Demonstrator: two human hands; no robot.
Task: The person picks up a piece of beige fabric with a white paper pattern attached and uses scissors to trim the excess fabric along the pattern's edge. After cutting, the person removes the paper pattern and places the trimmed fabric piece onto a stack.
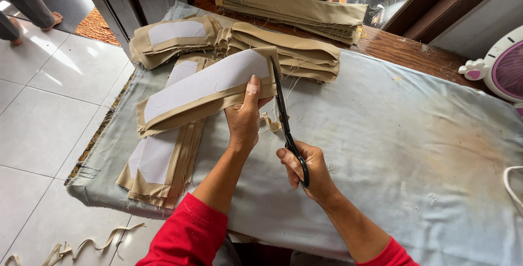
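Note:
My left hand (243, 119) grips the right end of a tan fabric piece (207, 89) with white interfacing on top, lifting it off the padded table (392, 135). My right hand (305, 170) holds black scissors (284, 119), blades pointing away from me along the right edge of that piece. A small tan offcut (271, 123) hangs just below the blades. Both arms wear red sleeves.
A stack of similar lined pieces (160, 160) lies under the lifted one, more stacks (283, 48) sit behind it and at the far edge (294, 5). A pink and white fan (504, 67) stands at right. Fabric strips (81, 244) lie on the tiled floor; another person's feet (52, 21) show at top left.

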